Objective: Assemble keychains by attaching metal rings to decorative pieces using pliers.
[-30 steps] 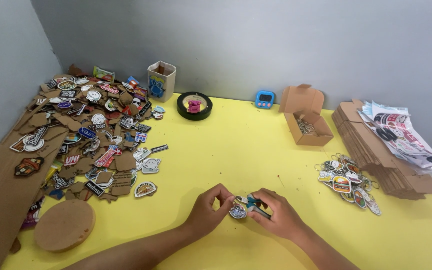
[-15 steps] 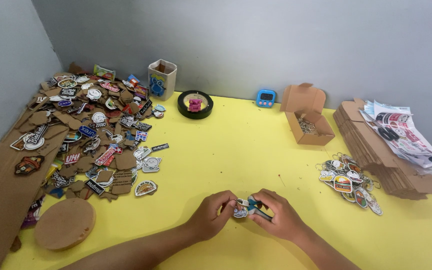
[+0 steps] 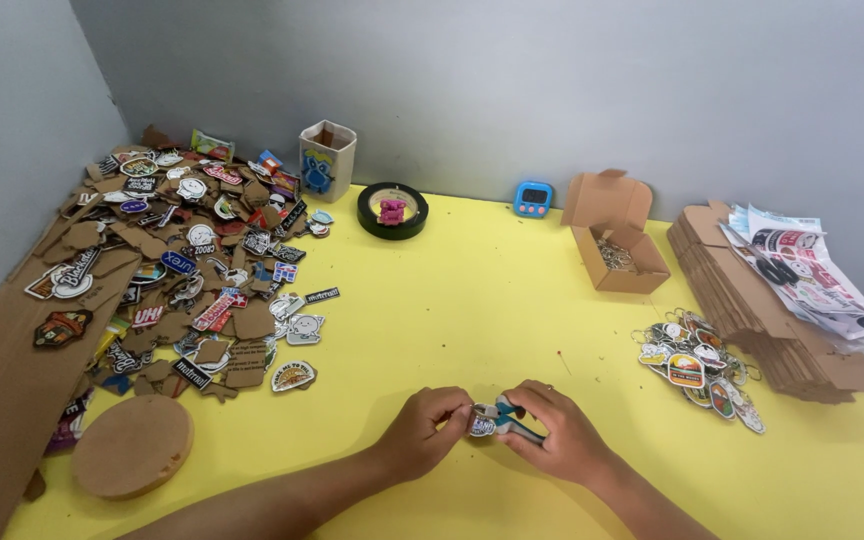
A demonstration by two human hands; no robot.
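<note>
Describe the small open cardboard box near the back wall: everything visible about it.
The cardboard box is small, plain brown and open, its lid flap standing up at the back. It sits flat on the yellow table, right of a blue timer. Inside lies a tangle of small metal pieces, too small to identify. No hand touches it.

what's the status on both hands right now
Left hand pinching small sticker charm. Right hand in grip on teal pliers. Nothing blocking on yellow table.

A small round sticker-faced tag (image 3: 481, 426), white and blue, sits pinched between the fingertips of both hands, low over the yellow table (image 3: 452, 300). Small pliers (image 3: 508, 415) with teal handles touch its right edge.
</note>
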